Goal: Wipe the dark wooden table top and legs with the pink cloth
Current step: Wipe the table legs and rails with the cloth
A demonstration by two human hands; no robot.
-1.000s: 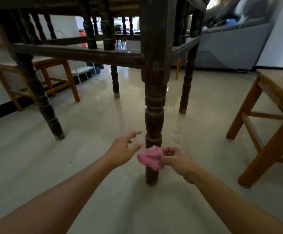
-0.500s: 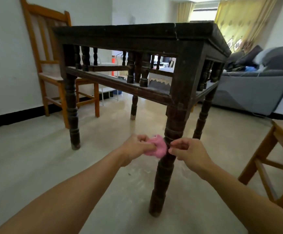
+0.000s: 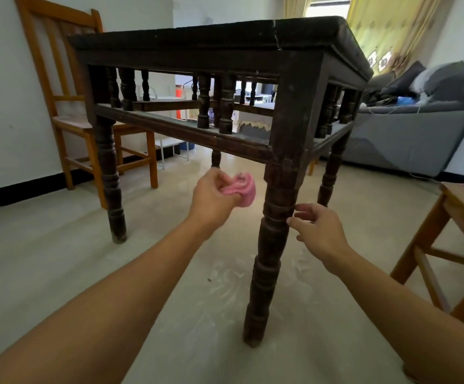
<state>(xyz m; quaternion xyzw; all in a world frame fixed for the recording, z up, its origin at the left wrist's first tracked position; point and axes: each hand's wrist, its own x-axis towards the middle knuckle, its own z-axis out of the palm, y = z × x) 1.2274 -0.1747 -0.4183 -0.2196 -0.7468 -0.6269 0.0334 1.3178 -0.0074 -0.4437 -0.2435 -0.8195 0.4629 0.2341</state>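
Pink cloth (image 3: 243, 191) (partly hidden) gripped by left hand (image 3: 214, 199); right hand (image 3: 319, 231) relaxed, empty.

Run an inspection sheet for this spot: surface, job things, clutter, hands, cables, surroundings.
Surface: floor pale, white smears around the near leg.
Job's things: table dark, upright; cloth bunched, clear of the leg.
Clutter: nothing seen.
Hands: left hand grips the cloth; right hand empty, fingers loosely curled beside the leg.
Cables: nothing seen clearly.
Surroundings: chair behind, wooden seat at right, grey sofa.
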